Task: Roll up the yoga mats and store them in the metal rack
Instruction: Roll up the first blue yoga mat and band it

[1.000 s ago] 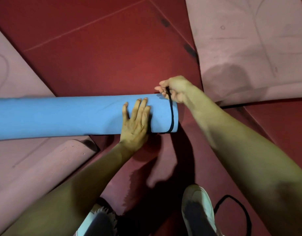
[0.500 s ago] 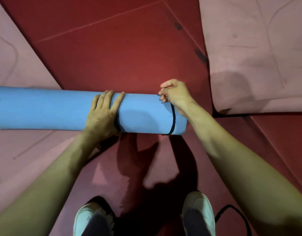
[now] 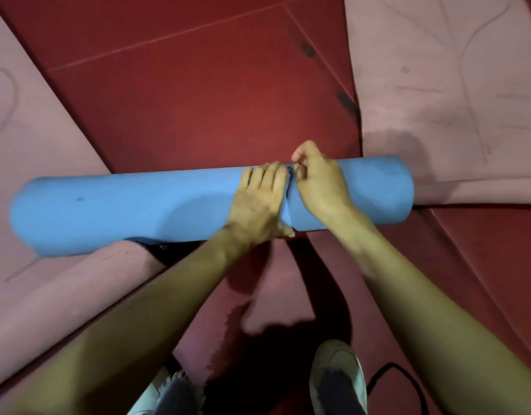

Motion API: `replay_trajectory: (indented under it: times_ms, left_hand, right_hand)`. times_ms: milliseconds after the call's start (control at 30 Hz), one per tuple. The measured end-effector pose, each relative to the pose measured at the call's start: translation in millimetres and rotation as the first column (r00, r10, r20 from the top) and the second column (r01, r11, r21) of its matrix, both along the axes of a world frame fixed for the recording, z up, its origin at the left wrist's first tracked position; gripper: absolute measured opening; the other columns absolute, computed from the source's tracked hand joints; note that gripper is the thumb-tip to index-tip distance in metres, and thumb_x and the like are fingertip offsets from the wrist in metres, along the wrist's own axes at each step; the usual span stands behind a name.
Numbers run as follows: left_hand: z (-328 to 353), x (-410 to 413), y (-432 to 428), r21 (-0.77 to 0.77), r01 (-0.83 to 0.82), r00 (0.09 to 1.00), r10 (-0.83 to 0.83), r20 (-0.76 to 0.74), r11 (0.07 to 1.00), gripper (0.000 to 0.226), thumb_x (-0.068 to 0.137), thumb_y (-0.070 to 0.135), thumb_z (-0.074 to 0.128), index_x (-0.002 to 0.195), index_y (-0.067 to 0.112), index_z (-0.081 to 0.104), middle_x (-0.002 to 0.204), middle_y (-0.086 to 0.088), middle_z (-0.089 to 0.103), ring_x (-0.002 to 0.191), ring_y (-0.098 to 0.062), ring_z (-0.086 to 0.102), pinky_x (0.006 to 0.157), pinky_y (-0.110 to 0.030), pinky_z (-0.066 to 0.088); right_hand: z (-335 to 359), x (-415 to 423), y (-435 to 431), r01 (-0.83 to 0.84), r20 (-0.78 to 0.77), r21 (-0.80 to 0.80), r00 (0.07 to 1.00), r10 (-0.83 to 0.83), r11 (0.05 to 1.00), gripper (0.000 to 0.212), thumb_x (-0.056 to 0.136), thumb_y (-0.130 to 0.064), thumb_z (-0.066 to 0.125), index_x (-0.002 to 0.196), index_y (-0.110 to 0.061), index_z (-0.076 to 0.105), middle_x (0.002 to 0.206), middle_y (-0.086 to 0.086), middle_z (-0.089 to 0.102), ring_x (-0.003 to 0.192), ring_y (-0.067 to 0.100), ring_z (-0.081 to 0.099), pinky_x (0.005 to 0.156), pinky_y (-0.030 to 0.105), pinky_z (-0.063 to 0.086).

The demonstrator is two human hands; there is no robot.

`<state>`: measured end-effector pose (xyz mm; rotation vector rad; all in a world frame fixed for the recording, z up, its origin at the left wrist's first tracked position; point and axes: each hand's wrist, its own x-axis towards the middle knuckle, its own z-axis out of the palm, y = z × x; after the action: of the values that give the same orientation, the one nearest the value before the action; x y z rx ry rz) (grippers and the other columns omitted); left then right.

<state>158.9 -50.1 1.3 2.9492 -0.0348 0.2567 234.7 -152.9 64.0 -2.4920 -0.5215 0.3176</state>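
A rolled blue yoga mat [image 3: 138,211] lies crosswise on the red floor in front of me. My left hand [image 3: 258,205] presses on top of the roll, fingers laid over it and thumb on the near side. Right beside it, my right hand [image 3: 318,187] pinches a thin black band [image 3: 290,175] that circles the roll. Only a short bit of the band shows between my two hands. The roll's right end [image 3: 405,190] sticks out past my right hand. No metal rack is in view.
Flat pink mats lie at the left [image 3: 33,139] and the right [image 3: 438,85]. A rolled pink mat [image 3: 78,289] lies under the blue roll's left part. A second black band [image 3: 408,372] lies on the floor by my right shoe [image 3: 336,372].
The black band and my right hand have gone from the roll's right end inward toward its middle. My left hand now sits right against my right hand.
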Motion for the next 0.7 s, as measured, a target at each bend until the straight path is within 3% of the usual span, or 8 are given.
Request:
replay_trajectory:
  times_ms: [67, 133, 167, 233, 333, 433, 533, 700]
  left_hand:
    - [-2.5, 4.0, 16.2, -0.101, -0.051, 0.999, 0.052, 0.005, 0.994, 0.114, 0.032, 0.064, 0.086, 0.112, -0.012, 0.056, 0.116, -0.028, 0.06, 0.102, -0.04, 0.062, 0.091, -0.044, 0.048]
    - [-1.7, -0.1, 40.2, -0.131, -0.106, 0.994, 0.104, -0.026, 0.986, 0.108, 0.043, 0.074, 0.073, 0.113, -0.008, 0.059, 0.128, -0.033, 0.051, 0.115, -0.046, 0.054, 0.096, -0.056, 0.043]
    - [-1.4, -6.3, 52.4, -0.101, -0.119, 0.992, 0.116, -0.041, 0.988, 0.109, 0.045, 0.077, 0.067, 0.118, -0.004, 0.059, 0.134, -0.035, 0.044, 0.122, -0.049, 0.047, 0.098, -0.065, 0.036]
    - [-0.9, -26.3, 75.8, 0.049, -0.11, 0.989, 0.115, -0.095, 0.993, 0.119, 0.038, 0.073, 0.074, 0.133, 0.006, 0.051, 0.141, -0.033, 0.037, 0.127, -0.049, 0.04, 0.097, -0.074, 0.024]
    - [-4.2, -49.2, 94.3, 0.201, -0.116, 0.977, 0.148, -0.152, 0.973, 0.13, 0.035, 0.06, 0.086, 0.145, 0.016, 0.031, 0.135, -0.03, 0.044, 0.122, -0.045, 0.044, 0.1, -0.07, 0.026]
    - [-4.1, -45.2, 96.5, 0.146, -0.132, 0.985, 0.146, -0.095, 0.98, 0.121, 0.04, 0.056, 0.086, 0.14, 0.017, 0.031, 0.124, -0.029, 0.051, 0.111, -0.043, 0.05, 0.095, -0.064, 0.035]
    - [5.6, -40.2, 98.0, 0.16, -0.083, 0.991, 0.098, -0.09, 0.984, 0.125, 0.034, 0.061, 0.085, 0.14, 0.02, 0.033, 0.122, -0.025, 0.055, 0.104, -0.041, 0.055, 0.089, -0.058, 0.04]
    - [29.6, -26.1, 83.1, 0.069, -0.114, 0.912, 0.132, -0.388, 0.991, 0.123, 0.036, 0.063, 0.082, 0.142, 0.025, 0.03, 0.132, -0.003, 0.051, 0.116, -0.03, 0.05, 0.092, -0.043, 0.036]
  right_hand:
    - [-6.9, -13.6, -3.0, 0.058, -0.023, 0.04, 0.998, -0.058, 0.997, 0.016, 0.093, -0.008, 0.044, 0.108, -0.008, 0.049, 0.103, 0.013, 0.064, 0.094, 0.034, 0.058, 0.074, 0.037, 0.038]
    - [-15.5, -22.5, -6.6, 0.089, -0.037, 0.089, 0.996, -0.086, 0.992, 0.018, 0.094, -0.008, 0.044, 0.112, -0.005, 0.048, 0.103, 0.012, 0.063, 0.093, 0.036, 0.059, 0.076, 0.041, 0.043]
    - [-18.8, -24.8, -7.7, 0.102, -0.043, 0.106, 0.994, -0.098, 0.989, 0.02, 0.094, -0.008, 0.044, 0.114, -0.005, 0.047, 0.103, 0.011, 0.063, 0.093, 0.035, 0.06, 0.076, 0.041, 0.043]
    - [-21.5, -26.6, -6.3, 0.121, -0.051, 0.097, 0.992, -0.117, 0.988, 0.023, 0.095, -0.01, 0.044, 0.118, -0.005, 0.046, 0.108, 0.009, 0.062, 0.096, 0.034, 0.059, 0.077, 0.038, 0.041]
    - [-21.9, -30.9, 0.4, 0.102, -0.002, 0.022, 0.995, -0.102, 0.995, 0.03, 0.093, -0.011, 0.047, 0.123, -0.008, 0.046, 0.119, 0.01, 0.056, 0.103, 0.031, 0.056, 0.08, 0.036, 0.038]
    - [-20.0, -40.4, 10.1, 0.025, 0.094, 0.033, 0.995, -0.028, 0.999, 0.03, 0.09, -0.009, 0.05, 0.12, -0.004, 0.049, 0.116, 0.014, 0.055, 0.103, 0.032, 0.056, 0.084, 0.039, 0.04]
    - [-13.4, -50.1, 21.2, -0.033, 0.136, 0.1, 0.99, 0.019, 0.994, 0.022, 0.089, -0.006, 0.05, 0.111, -0.002, 0.051, 0.108, 0.015, 0.059, 0.096, 0.036, 0.058, 0.077, 0.042, 0.043]
    - [-6.4, -51.0, 19.9, 0.012, 0.156, 0.119, 0.987, -0.031, 0.993, 0.016, 0.091, -0.009, 0.048, 0.107, -0.004, 0.048, 0.101, 0.012, 0.061, 0.088, 0.034, 0.058, 0.067, 0.033, 0.031]
